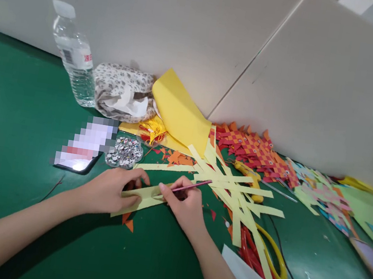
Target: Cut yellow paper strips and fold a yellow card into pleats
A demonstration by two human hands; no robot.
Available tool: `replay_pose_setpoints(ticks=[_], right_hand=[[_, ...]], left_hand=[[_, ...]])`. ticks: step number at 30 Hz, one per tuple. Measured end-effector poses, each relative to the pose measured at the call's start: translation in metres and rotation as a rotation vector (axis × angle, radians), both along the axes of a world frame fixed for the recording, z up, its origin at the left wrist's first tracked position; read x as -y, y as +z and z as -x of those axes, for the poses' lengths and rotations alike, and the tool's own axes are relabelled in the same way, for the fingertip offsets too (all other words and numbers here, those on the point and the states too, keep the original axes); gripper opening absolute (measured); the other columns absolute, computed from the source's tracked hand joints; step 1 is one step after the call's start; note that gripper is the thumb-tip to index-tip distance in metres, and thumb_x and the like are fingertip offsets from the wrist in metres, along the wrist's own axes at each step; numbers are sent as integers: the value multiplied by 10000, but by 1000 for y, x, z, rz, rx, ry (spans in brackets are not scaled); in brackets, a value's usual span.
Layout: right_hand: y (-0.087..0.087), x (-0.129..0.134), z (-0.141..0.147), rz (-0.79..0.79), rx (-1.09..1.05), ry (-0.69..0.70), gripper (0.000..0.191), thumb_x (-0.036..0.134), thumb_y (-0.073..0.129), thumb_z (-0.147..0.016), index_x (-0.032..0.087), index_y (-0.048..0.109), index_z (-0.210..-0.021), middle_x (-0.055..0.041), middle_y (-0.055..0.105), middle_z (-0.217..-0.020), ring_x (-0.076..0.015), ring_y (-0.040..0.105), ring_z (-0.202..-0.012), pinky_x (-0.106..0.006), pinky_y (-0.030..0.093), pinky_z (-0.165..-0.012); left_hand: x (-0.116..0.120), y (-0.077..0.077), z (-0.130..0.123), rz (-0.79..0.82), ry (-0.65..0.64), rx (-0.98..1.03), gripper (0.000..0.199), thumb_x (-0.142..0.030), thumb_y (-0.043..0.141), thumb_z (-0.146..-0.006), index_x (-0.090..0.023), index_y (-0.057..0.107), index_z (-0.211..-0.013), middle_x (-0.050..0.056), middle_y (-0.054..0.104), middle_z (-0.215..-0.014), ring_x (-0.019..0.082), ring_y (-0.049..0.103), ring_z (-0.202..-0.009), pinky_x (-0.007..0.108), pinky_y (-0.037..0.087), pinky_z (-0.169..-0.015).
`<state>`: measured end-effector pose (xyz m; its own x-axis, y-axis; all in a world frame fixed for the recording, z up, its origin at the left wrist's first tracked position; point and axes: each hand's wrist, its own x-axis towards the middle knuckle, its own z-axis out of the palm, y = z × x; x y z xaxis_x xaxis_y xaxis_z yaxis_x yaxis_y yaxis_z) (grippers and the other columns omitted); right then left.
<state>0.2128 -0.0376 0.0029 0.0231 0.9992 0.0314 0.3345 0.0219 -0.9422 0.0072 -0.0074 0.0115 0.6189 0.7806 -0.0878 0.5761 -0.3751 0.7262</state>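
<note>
A pale yellow paper strip [149, 195] lies slanted across the green table in front of me. My left hand [112, 191] holds its left part, fingers curled over the far edge and thumb along the near side. My right hand [186, 205] grips a slim pink pencil [195, 185] low down over the strip's right end. The pencil's upper end points right, and its tip is hard to make out. Orange paper scraps [128, 222] poke out beneath the strip. To the right, more pale yellow strips [232, 184] lie in a crossed heap.
Behind my hands are a phone [82, 146], a dish of googly eyes [124, 152], a water bottle [75, 58], a patterned cloth pouch [121, 82] and yellow paper [184, 111]. Woven red-orange paper pieces [249, 147], a yellow glue gun [251, 178] and yellow-handled scissors [277, 257] lie right.
</note>
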Motion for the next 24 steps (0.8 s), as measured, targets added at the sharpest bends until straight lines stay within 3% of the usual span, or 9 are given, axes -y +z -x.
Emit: replay_pose_setpoints(ticks=[10,24], right_hand=[[-2,-7,-20,14,-15,-19,314,407,708,-719,207,481,-633,32,545,-511,-126,490,-466,-241,385,-475],[-3,-5,-19,11,-71,-21,306,383,715,-732,207,486,-631,10,613,-521,-123,515,-453,-237,399,-471]], left_hand=[[0,2,1,30,14,-26,161,-278,531,-775,-232,528,-930,-40,616,-730,140,567,-641,234,374,-558],[0,2,0,29,20,-20,180,-264,537,-763,-228,524,-939,-34,618,-726,146,577,-653,236,384,-562]])
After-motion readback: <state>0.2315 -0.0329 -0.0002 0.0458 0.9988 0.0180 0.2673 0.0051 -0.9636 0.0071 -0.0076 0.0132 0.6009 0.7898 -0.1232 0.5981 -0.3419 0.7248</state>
